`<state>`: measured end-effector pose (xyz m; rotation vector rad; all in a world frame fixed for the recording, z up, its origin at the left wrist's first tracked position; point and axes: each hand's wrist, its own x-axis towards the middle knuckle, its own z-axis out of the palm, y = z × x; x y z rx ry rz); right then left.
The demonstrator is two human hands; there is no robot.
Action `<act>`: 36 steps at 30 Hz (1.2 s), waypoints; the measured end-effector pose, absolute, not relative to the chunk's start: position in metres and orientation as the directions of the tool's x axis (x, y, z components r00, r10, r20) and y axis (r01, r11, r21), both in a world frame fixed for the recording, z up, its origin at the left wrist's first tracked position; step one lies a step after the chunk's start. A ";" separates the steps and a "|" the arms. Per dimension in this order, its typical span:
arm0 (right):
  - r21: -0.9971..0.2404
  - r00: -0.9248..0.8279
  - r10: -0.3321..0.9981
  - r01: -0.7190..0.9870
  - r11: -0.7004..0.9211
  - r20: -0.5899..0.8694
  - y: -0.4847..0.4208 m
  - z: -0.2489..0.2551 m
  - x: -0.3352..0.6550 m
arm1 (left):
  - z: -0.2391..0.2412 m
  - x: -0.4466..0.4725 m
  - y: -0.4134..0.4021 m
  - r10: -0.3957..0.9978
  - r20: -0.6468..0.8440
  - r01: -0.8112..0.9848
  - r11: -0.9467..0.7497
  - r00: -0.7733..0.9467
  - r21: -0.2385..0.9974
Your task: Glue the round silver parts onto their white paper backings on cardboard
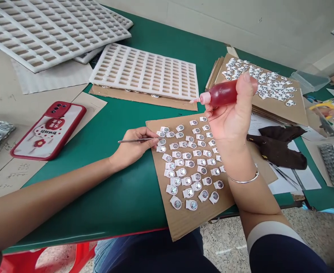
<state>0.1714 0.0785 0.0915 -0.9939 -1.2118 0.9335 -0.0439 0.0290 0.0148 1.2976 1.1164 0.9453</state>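
Observation:
My right hand (232,113) is raised above a cardboard sheet (184,220) and grips a small squeeze bottle of red liquid (222,93), its nozzle pointing left. My left hand (133,146) rests at the sheet's left edge, its fingers pinched on thin metal tweezers (135,140) that lie level, pointing left. Rows of several small white pieces with round silver centres (189,163) cover the sheet between my hands.
A green table (121,197) carries white foam grid trays (145,72) at the back, a red-cased phone (49,131) at left, another cardboard with white pieces (266,85) at back right, a dark cloth (280,146) and a clear box (311,80).

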 end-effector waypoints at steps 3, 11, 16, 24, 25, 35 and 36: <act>-0.944 0.107 0.939 0.000 0.329 0.327 0.080 0.091 0.173 | 0.014 -0.044 0.033 0.974 -0.099 0.099 0.080 0.204 0.992; -0.925 0.104 0.957 -0.246 0.290 0.272 0.078 0.093 0.166 | 0.012 -0.045 0.032 0.965 0.169 0.319 -0.228 0.201 0.920; -0.931 0.080 0.966 -0.258 0.259 0.247 0.079 0.085 0.158 | 0.011 -0.049 0.012 0.753 0.406 0.556 -0.657 0.517 0.509; -0.952 0.015 0.954 -0.063 0.299 0.299 0.077 0.064 0.148 | 0.003 -0.047 0.009 0.679 0.428 0.545 -0.734 0.597 0.405; -0.955 0.016 0.956 -0.041 0.294 0.294 0.077 0.063 0.147 | 0.003 -0.047 0.010 0.677 0.429 0.544 -0.736 0.598 0.403; -0.936 -0.043 0.944 0.127 0.330 0.327 0.074 0.053 0.143 | -0.001 -0.045 0.009 0.619 0.423 0.542 -0.785 0.662 0.300; -0.938 -0.056 0.946 0.124 0.325 0.320 0.073 0.051 0.142 | -0.001 -0.043 0.008 0.601 0.415 0.543 -0.798 0.683 0.263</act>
